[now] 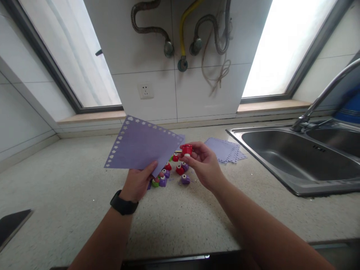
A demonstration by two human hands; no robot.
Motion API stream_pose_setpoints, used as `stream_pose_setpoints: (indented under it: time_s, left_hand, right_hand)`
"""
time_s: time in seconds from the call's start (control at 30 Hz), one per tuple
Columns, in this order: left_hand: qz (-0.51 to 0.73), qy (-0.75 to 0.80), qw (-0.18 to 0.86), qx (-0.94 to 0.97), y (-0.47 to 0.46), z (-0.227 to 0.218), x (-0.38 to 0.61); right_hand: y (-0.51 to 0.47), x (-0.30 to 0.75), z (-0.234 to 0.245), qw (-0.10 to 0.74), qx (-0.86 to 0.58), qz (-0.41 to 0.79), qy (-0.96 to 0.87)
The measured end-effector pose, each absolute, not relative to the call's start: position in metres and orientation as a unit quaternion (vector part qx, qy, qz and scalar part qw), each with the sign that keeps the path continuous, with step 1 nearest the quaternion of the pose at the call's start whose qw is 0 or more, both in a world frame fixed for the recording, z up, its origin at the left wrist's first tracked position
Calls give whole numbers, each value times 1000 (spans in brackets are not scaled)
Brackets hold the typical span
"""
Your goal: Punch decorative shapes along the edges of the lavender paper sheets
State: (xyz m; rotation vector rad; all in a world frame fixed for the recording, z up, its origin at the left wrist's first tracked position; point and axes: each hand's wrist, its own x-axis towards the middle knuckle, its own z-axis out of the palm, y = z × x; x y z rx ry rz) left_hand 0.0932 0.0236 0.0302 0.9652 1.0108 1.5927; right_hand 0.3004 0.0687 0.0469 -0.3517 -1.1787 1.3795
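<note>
Left hand (138,182) pinches purple sheet (143,144), right hand (204,165) clamps red punch (187,150); sheet could skew (one-edge hold, from where I stand).

Steel sink (270,150), curved faucet (313,105), white wall socket (145,90), yellow hose (182,32)

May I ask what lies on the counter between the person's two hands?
In the head view, red, purple and green punches lie between the left hand and right hand.
</note>
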Motion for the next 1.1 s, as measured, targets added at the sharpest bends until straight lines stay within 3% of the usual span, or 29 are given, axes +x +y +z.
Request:
stream_pose_setpoints:
  time_s: [1.1]
  left_hand:
    - [649, 439, 482, 393, 20, 34, 95]
  right_hand:
    - [64, 304, 56, 635, -155, 552, -518]
